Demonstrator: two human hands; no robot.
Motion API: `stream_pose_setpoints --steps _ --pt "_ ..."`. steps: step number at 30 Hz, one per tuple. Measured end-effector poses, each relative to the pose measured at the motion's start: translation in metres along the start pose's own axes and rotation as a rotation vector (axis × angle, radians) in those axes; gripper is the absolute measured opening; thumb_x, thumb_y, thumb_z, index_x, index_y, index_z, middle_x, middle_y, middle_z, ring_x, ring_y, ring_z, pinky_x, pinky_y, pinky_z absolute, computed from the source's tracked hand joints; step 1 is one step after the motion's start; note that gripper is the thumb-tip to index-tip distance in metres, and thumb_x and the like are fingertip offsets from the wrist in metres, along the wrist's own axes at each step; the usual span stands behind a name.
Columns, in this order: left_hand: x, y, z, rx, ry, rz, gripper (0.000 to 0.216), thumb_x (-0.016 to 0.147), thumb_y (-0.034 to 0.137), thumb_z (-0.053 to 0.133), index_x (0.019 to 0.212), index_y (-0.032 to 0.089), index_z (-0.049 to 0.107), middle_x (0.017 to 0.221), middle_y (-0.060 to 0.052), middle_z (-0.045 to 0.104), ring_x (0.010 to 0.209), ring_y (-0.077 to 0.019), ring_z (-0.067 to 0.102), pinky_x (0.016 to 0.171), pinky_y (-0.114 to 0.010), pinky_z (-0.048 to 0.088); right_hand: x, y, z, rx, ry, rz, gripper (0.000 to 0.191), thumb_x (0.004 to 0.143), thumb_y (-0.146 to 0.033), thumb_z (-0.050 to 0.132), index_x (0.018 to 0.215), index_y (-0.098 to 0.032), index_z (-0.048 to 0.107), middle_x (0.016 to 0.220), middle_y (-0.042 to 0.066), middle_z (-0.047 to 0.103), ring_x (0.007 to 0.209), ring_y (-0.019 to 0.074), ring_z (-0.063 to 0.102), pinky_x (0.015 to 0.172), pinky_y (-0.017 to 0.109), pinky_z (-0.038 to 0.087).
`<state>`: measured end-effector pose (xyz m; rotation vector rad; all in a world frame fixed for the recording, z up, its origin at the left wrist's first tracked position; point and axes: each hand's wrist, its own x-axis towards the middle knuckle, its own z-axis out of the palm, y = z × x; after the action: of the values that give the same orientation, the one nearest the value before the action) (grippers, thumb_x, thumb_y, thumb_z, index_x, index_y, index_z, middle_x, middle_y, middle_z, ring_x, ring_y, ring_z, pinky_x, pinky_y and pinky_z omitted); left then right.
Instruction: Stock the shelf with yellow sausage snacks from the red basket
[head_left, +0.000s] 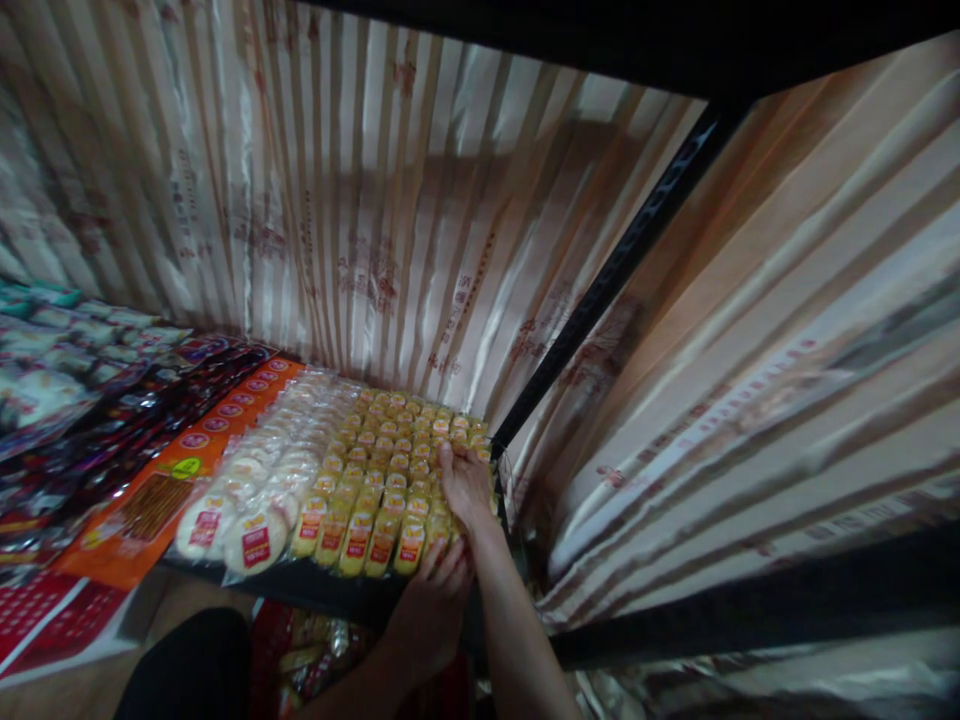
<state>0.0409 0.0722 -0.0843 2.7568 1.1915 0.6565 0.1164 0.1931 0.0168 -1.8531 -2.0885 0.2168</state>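
Bare forearms (517,620) end in left hand (436,598) and right hand (466,487) touching yellow packets (386,480), each grip's width unclear.

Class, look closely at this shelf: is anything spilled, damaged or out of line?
Nothing stands out. The yellow packs sit in orderly rows, with the right hand and left hand at their right end; the white packs beside them are also in rows. Blur could hide small flaws.
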Motion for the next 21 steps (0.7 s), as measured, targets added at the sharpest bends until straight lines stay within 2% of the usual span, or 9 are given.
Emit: stream_pose_setpoints --steps 5,9,12,16,21 --pt "0.0 0.0 0.005 0.021 0.021 0.002 0.052 0.093 0.03 0.031 0.142 0.013 0.023 0.141 -0.007 0.041 0.137 -0.0234 0.022 0.112 -0.041 0.013 0.005 -0.002 0.003 0.012 -0.014 0.018 0.072 0.094 -0.046 0.008 0.08 -0.018 0.073 0.091 0.009 0.071 0.111 0.0204 0.052 0.096 0.031 0.033" --pt "0.0 0.0 0.006 0.013 0.037 -0.001 0.055 0.092 0.029 0.034 0.143 0.014 0.019 0.141 -0.007 0.041 0.136 -0.0235 0.023 0.112 -0.042 0.013 0.005 -0.005 0.001 0.0 -0.022 0.022 0.072 0.094 -0.045 0.007 0.085 -0.015 0.072 0.095 0.01 0.071 0.11 0.0204 0.053 0.097 0.03 0.032" --pt "0.0 0.0 0.005 0.001 0.026 -0.006 0.054 0.092 0.028 0.034 0.143 0.014 0.022 0.141 -0.007 0.041 0.136 -0.0237 0.025 0.112 -0.042 0.014 0.003 -0.009 -0.002 -0.004 -0.038 0.027 0.069 0.095 -0.043 0.009 0.089 -0.014 0.071 0.098 0.01 0.07 0.111 0.0201 0.052 0.098 0.029 0.03" --pt "0.0 0.0 0.008 0.004 0.034 -0.024 0.053 0.092 0.029 0.034 0.142 0.015 0.025 0.14 -0.007 0.043 0.136 -0.0241 0.025 0.113 -0.043 0.013 0.004 -0.011 -0.003 0.026 -0.057 0.042 0.068 0.095 -0.041 0.011 0.083 -0.014 0.071 0.093 0.01 0.071 0.108 0.0192 0.054 0.097 0.028 0.031" --pt "0.0 0.0 0.008 0.043 0.011 -0.01 0.058 0.089 0.027 0.038 0.143 0.014 0.021 0.14 -0.008 0.043 0.135 -0.0238 0.025 0.112 -0.042 0.016 0.003 -0.005 0.002 0.112 0.0 -0.005 0.067 0.095 -0.044 0.011 0.082 -0.016 0.071 0.089 0.01 0.071 0.105 0.0198 0.055 0.097 0.03 0.032"
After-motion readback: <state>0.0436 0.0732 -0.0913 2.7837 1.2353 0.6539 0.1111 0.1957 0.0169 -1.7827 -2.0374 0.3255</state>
